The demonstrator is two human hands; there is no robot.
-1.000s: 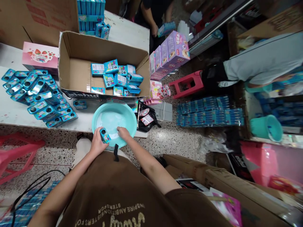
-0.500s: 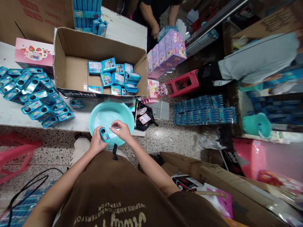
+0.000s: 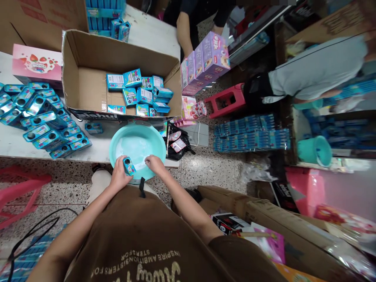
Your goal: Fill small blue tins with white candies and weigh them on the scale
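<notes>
Box (image 3: 129,166), small and blue, sits gripped in my left hand (image 3: 119,174) over the left near side of the basin (image 3: 116,138), its round hole facing up at the far end. Its long axis slants from far left to near right, and my right hand (image 3: 155,163) lies just to its right, apart from it, fingertips about level with the hole. Those right fingers are pinched together above the basin; I cannot tell whether they hold anything.

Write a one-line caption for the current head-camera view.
Left hand holds a small blue box over a round turquoise basin, the right hand beside it.
</notes>
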